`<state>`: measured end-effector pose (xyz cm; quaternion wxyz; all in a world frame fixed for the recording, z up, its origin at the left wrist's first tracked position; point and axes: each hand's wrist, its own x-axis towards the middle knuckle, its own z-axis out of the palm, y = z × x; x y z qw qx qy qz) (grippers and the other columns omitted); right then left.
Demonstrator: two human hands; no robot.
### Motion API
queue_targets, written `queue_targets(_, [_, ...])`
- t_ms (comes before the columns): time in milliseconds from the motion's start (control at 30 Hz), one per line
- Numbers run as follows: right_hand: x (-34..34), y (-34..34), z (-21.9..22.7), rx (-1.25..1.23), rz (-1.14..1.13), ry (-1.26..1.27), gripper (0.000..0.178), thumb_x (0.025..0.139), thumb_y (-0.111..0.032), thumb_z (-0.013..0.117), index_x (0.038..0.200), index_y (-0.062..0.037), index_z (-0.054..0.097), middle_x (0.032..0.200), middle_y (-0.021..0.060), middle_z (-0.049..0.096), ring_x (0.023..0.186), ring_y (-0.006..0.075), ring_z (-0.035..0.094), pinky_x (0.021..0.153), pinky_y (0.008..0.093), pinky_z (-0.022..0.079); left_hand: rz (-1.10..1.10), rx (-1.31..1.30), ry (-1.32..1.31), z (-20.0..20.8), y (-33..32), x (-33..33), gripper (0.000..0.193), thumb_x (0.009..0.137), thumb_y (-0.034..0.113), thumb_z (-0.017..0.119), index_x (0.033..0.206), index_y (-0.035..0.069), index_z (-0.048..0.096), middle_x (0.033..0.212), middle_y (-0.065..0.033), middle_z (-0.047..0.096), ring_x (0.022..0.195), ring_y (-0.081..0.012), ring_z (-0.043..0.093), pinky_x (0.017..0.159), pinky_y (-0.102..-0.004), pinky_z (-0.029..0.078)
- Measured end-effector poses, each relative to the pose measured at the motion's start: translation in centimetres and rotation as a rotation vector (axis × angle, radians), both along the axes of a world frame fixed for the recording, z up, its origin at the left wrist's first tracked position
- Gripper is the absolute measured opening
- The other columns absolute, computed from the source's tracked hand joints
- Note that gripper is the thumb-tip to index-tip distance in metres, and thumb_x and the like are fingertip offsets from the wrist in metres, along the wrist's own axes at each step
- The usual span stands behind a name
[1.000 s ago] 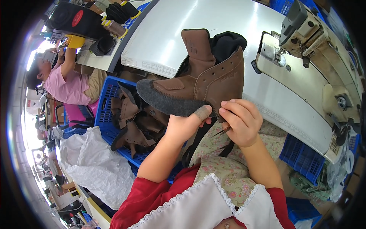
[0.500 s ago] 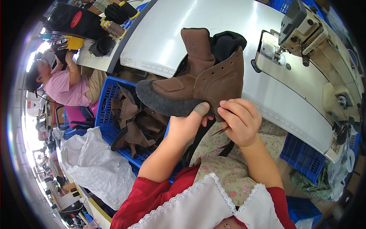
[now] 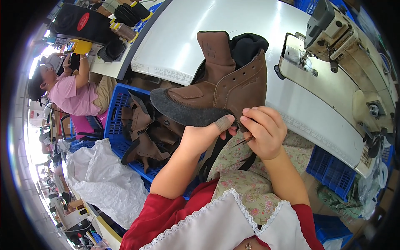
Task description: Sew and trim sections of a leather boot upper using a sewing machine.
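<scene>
A brown leather boot upper (image 3: 241, 89) with a dark grey felt-like toe edge is tilted over the near edge of the white table, its black lining showing at the top. My left hand (image 3: 206, 135) is closed on its lower edge, the thumb wrapped in beige tape and pressed near the heel end. My right hand (image 3: 266, 132) pinches the heel's lower corner between thumb and fingers. From under those same fingers sticks a thin, dark pointed tool (image 3: 243, 142); its exact kind is hidden. My two hands are close together, fingertips nearly meeting.
A sewing machine (image 3: 343, 46) stands at the right of the white table (image 3: 166, 54). A blue crate (image 3: 113, 110) of brown uppers is at left, beside a white sack (image 3: 104, 177). More blue crates (image 3: 329, 171) sit low right. A co-worker in pink (image 3: 73, 93) sits far left.
My left thumb has slid slightly right along the lower edge, toward the heel. The boot upper has shifted only a little. The co-worker's hands and arms have changed position.
</scene>
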<state>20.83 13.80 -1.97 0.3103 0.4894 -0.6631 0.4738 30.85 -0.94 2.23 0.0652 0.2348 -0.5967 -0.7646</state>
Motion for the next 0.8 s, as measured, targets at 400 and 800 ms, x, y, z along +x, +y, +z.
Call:
queue_targets(400, [0.5, -0.1, 0.4, 0.044, 0.030, -0.012, 0.024, 0.065, -0.006, 0.074, 0.088, -0.0057, 0.072, 0.096, 0.0065, 0.070, 0.087, 0.0258, 0.066, 0.072, 0.0329, 0.058, 0.095, 0.097, 0.082, 0.3, 0.8, -0.1, 0.013, 0.093, 0.012, 0.067, 0.092, -0.001, 0.065, 0.081, -0.0091, 0.067, 0.065, -0.0167, 0.066, 0.049, -0.0249, 0.048])
queue_targets(800, [1.6, 1.4, 1.1, 0.043, 0.053, -0.023, 0.023, 0.074, -0.004, 0.081, 0.092, -0.0054, 0.067, 0.096, 0.0104, 0.070, 0.087, 0.0291, 0.068, 0.076, 0.0362, 0.058, 0.567, -0.241, 0.080, 3.9, -6.1, 7.2, 0.013, 0.086, 0.010, 0.072, 0.087, -0.001, 0.064, 0.073, -0.0072, 0.065, 0.054, -0.0164, 0.061, 0.048, -0.0273, 0.046])
